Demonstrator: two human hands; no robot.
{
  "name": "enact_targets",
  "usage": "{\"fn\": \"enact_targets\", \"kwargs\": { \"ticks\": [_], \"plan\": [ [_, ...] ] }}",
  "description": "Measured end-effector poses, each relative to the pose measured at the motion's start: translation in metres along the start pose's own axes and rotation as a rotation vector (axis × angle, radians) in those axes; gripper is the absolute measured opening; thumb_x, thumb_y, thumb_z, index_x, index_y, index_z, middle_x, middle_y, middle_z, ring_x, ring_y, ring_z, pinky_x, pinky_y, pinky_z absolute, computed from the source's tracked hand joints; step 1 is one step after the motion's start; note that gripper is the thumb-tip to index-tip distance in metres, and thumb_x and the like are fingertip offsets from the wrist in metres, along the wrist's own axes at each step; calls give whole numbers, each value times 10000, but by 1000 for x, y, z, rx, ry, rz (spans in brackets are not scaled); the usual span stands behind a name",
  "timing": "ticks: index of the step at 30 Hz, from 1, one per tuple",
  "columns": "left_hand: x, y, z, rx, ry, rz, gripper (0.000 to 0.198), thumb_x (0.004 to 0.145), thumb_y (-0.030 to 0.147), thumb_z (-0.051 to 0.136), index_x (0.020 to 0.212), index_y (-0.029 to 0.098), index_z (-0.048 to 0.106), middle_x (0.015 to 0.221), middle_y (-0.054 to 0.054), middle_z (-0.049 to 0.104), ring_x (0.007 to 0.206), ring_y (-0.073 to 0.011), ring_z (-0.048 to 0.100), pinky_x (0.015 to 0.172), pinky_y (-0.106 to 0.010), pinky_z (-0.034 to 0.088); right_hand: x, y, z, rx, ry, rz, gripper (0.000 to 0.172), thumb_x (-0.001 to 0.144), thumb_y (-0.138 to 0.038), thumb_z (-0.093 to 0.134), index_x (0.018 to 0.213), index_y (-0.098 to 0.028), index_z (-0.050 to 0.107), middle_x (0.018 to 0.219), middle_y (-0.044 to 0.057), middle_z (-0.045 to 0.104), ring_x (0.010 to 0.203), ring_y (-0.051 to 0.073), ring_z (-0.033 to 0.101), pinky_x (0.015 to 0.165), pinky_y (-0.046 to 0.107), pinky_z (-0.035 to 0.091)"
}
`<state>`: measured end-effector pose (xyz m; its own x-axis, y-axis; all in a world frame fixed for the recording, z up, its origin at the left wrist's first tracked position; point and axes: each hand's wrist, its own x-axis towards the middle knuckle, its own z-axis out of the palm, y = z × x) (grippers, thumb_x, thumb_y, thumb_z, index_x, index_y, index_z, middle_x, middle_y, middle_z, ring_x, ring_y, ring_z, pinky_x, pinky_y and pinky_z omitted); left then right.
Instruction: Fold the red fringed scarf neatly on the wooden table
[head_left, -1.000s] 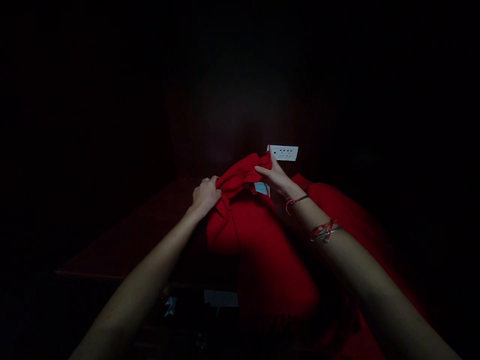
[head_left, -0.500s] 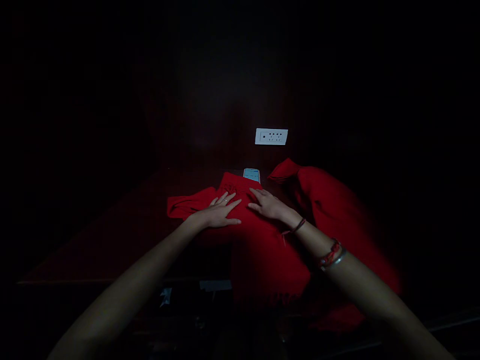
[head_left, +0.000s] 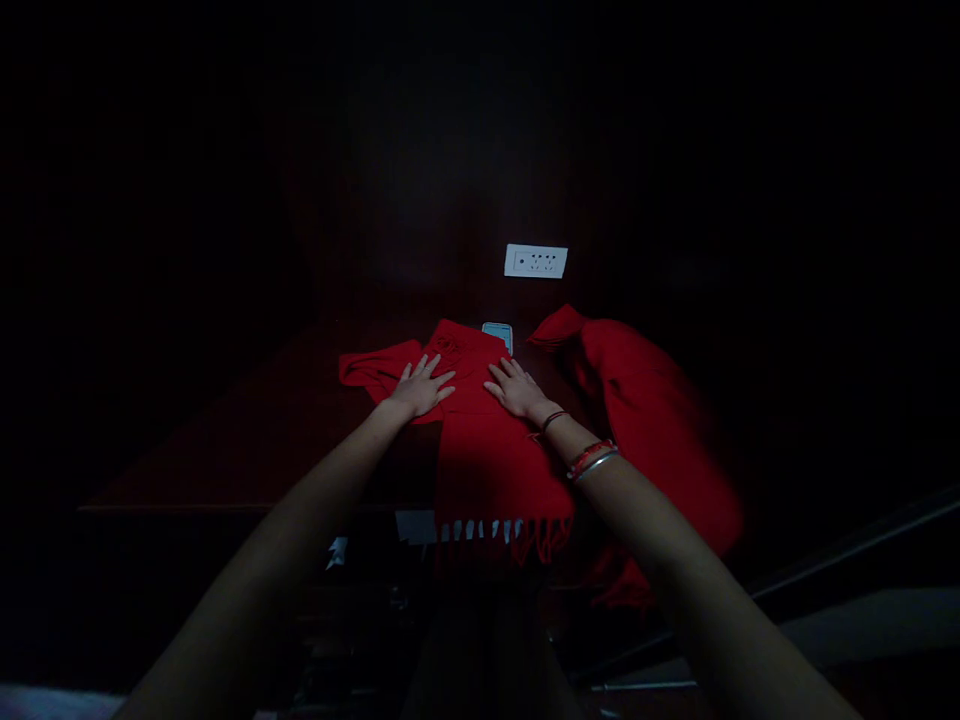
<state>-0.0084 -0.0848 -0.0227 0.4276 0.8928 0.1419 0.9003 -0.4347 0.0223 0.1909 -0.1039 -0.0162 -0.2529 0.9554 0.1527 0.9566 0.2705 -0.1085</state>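
A red fringed scarf [head_left: 495, 450] lies on the dark table, its tasselled end hanging over the front edge. My left hand [head_left: 421, 390] rests flat on its left side with the fingers spread. On the right part of the same cloth, my right hand [head_left: 517, 388] lies palm down, fingers apart. A small knotted bunch of fringe shows just beyond my left fingers. Folded red cloth [head_left: 379, 364] sticks out to the left; whether it belongs to the same scarf I cannot tell.
Another heap of red cloth [head_left: 660, 420] lies to the right, draping over the table's edge. Behind the scarf is a phone [head_left: 497, 336] with a lit screen. A white wall socket [head_left: 535, 261] is above it. The dark table [head_left: 225, 460] extends left; surroundings are very dim.
My hands have moved slightly apart, the left one leftward, and lie flatter on the scarf. The view has shifted, and the hanging fringe shows more clearly.
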Motion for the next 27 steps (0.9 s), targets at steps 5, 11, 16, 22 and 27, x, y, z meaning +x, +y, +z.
{"fn": "enact_targets", "kwargs": {
  "ticks": [5, 11, 16, 22, 27],
  "plan": [
    [-34, 17, -14, -87, 215, -51, 362, 797, 418, 292, 1008, 190, 475, 1005, -67, 495, 894, -168, 488, 744, -266, 371, -26, 19, -26, 63, -57, 256, 386, 753, -382, 388, 1013, -128, 516, 980, 117, 551, 867, 183, 515, 679, 241, 384],
    [-49, 30, -14, -95, 26, -102, 294, 699, 385, 462, 937, 212, 455, 834, -36, 546, 740, -179, 532, 571, -253, 405, -47, 27, -21, 90, -194, 277, 274, 667, -359, 503, 814, -153, 607, 832, 78, 606, 724, 152, 557, 551, 198, 368],
    [-48, 35, -8, -3, 101, -152, 180, 730, 249, 367, 838, 196, 500, 844, -61, 531, 751, -193, 533, 571, -276, 409, -42, 28, -6, 121, -132, 300, 241, 671, -255, 455, 831, -148, 600, 860, 87, 606, 745, 147, 559, 544, 189, 366],
    [-42, 31, 4, -217, 141, -229, 208, 658, 157, 401, 817, 208, 525, 780, -21, 536, 765, -150, 517, 646, -234, 405, -36, 34, -5, 98, -186, 328, 264, 653, -220, 441, 859, -140, 585, 853, 103, 606, 751, 181, 565, 510, 205, 367],
    [-42, 27, 1, -290, 115, -131, 153, 658, 166, 430, 748, 192, 551, 745, -6, 553, 740, -131, 510, 663, -204, 394, -42, 17, -14, 57, -137, 180, 295, 668, -232, 471, 957, -184, 509, 931, 69, 575, 824, 172, 537, 598, 209, 378]
  ]
}}
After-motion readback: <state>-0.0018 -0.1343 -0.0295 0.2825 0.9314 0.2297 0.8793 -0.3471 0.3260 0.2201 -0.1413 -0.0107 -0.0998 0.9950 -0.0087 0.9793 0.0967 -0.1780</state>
